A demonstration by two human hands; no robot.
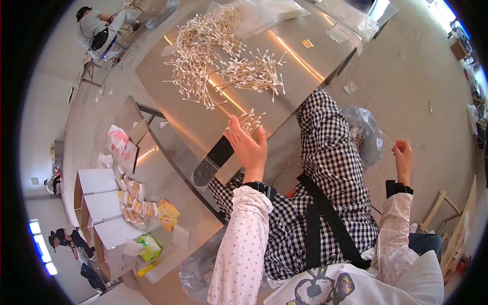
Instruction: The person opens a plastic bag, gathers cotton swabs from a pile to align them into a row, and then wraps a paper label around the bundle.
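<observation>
My left hand rests at the near edge of the metal table, fingers stretched out and thumb apart. Just beyond its palm lies a small bunch of cotton swabs, partly hidden by the fingers. Off to the right, my right hand is closed in a pinch on one thin cotton swab, held out beside a clear plastic bag. Farther up the table a large loose heap of cotton swabs spreads out, with a smaller pile at its right.
Clear plastic sheeting covers the table's far end. A small yellow packet lies at the right. On a lower left table are white boxes, several small packs and a green package. Other people sit or stand at the far left.
</observation>
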